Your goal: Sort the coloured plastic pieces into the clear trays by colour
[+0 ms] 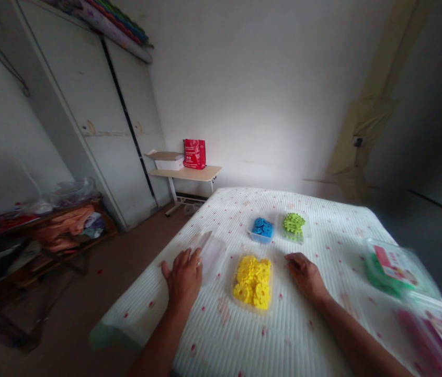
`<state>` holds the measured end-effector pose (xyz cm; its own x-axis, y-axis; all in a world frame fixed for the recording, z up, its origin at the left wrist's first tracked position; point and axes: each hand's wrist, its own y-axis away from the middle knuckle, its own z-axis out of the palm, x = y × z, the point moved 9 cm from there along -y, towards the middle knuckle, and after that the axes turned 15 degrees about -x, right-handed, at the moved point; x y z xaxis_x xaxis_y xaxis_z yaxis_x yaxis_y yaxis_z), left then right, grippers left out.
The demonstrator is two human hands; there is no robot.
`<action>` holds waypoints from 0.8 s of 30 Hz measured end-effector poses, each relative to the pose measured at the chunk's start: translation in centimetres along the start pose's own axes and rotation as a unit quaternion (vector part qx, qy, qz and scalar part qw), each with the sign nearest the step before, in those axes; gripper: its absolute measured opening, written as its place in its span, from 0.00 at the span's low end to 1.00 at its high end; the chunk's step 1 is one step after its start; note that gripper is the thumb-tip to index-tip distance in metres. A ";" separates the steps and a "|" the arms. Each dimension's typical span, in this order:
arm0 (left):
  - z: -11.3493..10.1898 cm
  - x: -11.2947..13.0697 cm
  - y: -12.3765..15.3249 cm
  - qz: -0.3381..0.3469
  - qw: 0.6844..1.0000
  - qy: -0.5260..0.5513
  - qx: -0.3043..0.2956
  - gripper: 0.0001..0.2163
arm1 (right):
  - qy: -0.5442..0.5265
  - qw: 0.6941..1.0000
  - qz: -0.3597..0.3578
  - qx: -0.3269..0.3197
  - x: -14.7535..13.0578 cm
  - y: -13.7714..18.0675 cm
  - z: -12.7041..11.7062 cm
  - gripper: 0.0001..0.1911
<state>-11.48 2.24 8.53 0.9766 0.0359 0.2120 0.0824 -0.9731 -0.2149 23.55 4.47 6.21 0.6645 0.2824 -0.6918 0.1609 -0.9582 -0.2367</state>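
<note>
My left hand [183,277] is at the table's left side with its fingers spread. Its fingertips touch clear plastic lids or empty boxes [213,254]; which of these they are I cannot tell. My right hand [305,272] rests on the cloth with fingers loosely curled, and nothing shows in it. Between the hands sits an open clear box of yellow flower-shaped plastic pieces [252,283]. Farther back, a small clear box holds blue pieces [262,228]. Beside it, another holds green pieces [293,225].
A white ribbed cloth with red dots covers the table [283,335]. At right lie a clear package with green contents [397,267] and a blurred one with pink contents [436,330]. A red bag [194,154] and a white box [169,162] stand on a small side table.
</note>
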 end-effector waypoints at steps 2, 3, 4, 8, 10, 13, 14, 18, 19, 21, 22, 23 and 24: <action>-1.6 0.0 0.3 0.012 0.998 0.008 0.055 0.17 | 0.002 1.000 0.000 0.000 0.2 0.0 0.1 0.14; -2.5 0.0 0.4 0.018 0.996 0.024 0.082 0.17 | 0.002 1.000 0.000 0.001 0.4 0.0 0.1 0.14; -3.4 -0.1 0.5 0.027 0.993 0.052 0.105 0.16 | 0.002 1.000 0.000 0.004 0.6 0.0 0.2 0.14; -5.3 0.0 0.7 0.060 0.942 0.307 0.123 0.15 | -0.017 1.000 -0.010 0.020 0.0 0.0 -0.2 0.14; -4.4 0.5 0.9 0.040 0.871 0.485 0.067 0.17 | -0.043 0.999 -0.019 0.026 -1.5 0.0 -0.6 0.14; -2.1 3.4 2.1 0.010 0.741 0.670 -0.035 0.23 | -0.122 0.992 -0.033 0.011 -4.9 -0.2 -0.6 0.16; -1.7 4.5 2.6 0.010 0.709 0.703 -0.056 0.25 | -0.159 0.987 -0.038 -0.001 -6.1 -0.3 -0.4 0.18; -0.7 7.2 4.1 0.009 0.683 0.726 -0.078 0.26 | -0.243 0.969 -0.041 -0.017 -9.3 -0.8 0.1 0.22; -0.5 7.4 4.2 0.011 0.701 0.708 -0.081 0.26 | -0.246 0.968 -0.041 -0.011 -9.4 -1.0 -0.1 0.22; -0.5 7.6 4.1 0.033 0.761 0.642 -0.087 0.23 | -0.236 0.971 -0.042 0.008 -9.0 -1.6 -0.6 0.21; -0.6 7.7 3.9 0.053 0.799 0.592 -0.089 0.21 | -0.220 0.975 -0.041 0.014 -8.5 -1.9 -0.8 0.21; -0.8 7.9 3.8 0.075 0.839 0.532 -0.091 0.19 | -0.196 0.980 -0.037 0.013 -8.0 -2.3 -0.9 0.21; -1.0 8.1 3.8 0.094 0.877 0.463 -0.089 0.17 | -0.165 0.986 -0.031 0.005 -7.5 -2.6 -0.8 0.20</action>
<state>-3.47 -1.40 10.36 0.3830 -0.2487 0.8896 -0.1752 -0.9652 -0.1944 18.76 4.85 12.54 0.3795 0.3417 -0.8598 0.1849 -0.9386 -0.2914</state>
